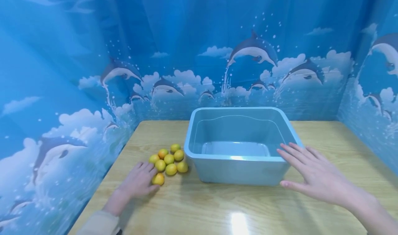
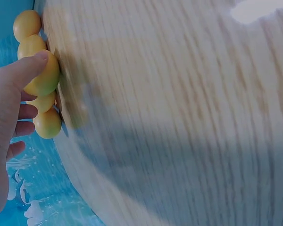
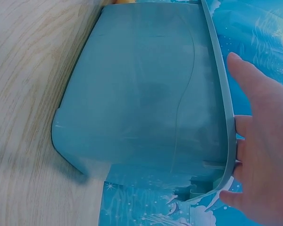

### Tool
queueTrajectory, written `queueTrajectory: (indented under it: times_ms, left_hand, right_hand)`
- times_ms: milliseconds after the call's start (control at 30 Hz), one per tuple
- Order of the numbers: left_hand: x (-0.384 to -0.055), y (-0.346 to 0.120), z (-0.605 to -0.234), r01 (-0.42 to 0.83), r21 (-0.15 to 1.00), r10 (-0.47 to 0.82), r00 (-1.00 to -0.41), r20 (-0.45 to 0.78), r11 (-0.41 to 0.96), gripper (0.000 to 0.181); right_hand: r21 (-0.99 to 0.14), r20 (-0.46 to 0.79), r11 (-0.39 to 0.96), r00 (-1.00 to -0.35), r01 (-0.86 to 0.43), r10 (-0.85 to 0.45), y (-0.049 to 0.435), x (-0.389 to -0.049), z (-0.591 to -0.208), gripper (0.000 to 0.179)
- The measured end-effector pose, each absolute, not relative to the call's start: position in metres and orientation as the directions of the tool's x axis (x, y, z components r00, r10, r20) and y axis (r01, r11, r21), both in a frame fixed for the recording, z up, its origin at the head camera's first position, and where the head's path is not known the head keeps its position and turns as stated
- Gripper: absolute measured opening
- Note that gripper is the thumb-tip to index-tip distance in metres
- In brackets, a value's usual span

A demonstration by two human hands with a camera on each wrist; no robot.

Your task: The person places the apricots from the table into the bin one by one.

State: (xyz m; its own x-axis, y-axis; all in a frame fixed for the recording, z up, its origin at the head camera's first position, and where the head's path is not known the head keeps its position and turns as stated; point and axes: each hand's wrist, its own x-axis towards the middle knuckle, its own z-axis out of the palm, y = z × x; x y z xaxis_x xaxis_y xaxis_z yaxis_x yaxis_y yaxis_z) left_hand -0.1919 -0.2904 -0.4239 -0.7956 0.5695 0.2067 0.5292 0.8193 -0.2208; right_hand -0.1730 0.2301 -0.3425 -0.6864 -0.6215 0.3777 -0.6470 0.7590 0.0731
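Observation:
Several small orange-yellow citrus fruits [image 1: 169,159] lie bunched on the table, left of a light blue plastic bin [image 1: 242,171]. My left hand [image 1: 140,179] is at the near end of the bunch, holding the closest citrus fruit [image 1: 158,179]. In the left wrist view the thumb lies over that fruit [image 2: 49,77] and the fingers bend behind it, partly hidden. On the other side, my right hand [image 1: 314,174] is spread at the bin's right edge. Its fingertips meet or nearly meet the rim [image 3: 230,136] in the right wrist view, with the thumb apart.
The bin stands upright on a wood-grain table [image 1: 202,211], and its bare floor [image 1: 234,148] shows inside. A blue curtain [image 1: 186,38] printed with dolphins and clouds hangs behind the table and along both sides. The table's left edge runs close by the left hand.

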Motion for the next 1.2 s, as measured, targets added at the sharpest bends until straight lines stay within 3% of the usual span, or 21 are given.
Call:
queueTrajectory:
  times_ms: [433, 833, 1200]
  left_hand:
    - [-0.191, -0.290, -0.424, 0.535, -0.220, 0.575, -0.793, 0.200, 0.815, 0.043]
    - [-0.203, -0.290, -0.400, 0.562, -0.302, 0.638, -0.664, 0.390, 0.770, 0.042]
    - [-0.214, -0.279, -0.355, 0.550, -0.291, 0.622, -0.679, 0.390, 0.783, 0.039]
  right_hand:
    - [0.079, 0.365, 0.760, -0.690, -0.646, -0.625, 0.229, -0.173, -0.343, 0.084]
    - [0.068, 0.357, 0.763, -0.699, -0.642, -0.620, 0.230, -0.173, -0.342, 0.084]
    - [0.111, 0.351, 0.750, -0.680, -0.652, -0.644, 0.231, -0.174, -0.338, 0.084]
